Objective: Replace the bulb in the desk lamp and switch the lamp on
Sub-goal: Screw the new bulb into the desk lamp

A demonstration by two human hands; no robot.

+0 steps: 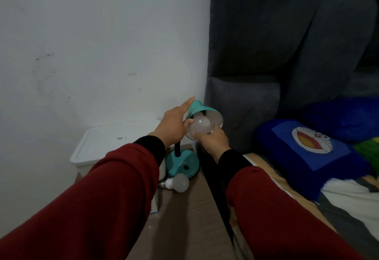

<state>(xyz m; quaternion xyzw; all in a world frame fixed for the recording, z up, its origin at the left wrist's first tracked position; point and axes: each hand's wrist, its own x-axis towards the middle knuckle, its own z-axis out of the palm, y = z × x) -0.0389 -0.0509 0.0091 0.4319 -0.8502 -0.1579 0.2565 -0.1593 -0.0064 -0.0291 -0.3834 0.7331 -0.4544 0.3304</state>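
Note:
A teal desk lamp stands on a wooden bedside table (184, 218), its round base (184, 163) near the table's back. My left hand (174, 124) holds the teal shade (202, 111) from the left, index finger stretched along its top. My right hand (213, 140) grips a frosted white bulb (200, 126) from below, at the mouth of the shade. Whether the bulb's base sits in the socket is hidden. A second white bulb (177, 182) lies on its side on the table in front of the lamp base. The lamp is unlit.
A white lidded box (106, 143) stands left of the lamp against the white wall. A dark grey padded headboard (256, 75) rises on the right. The bed holds a blue cartoon pillow (307, 147). A narrow gap runs between table and bed.

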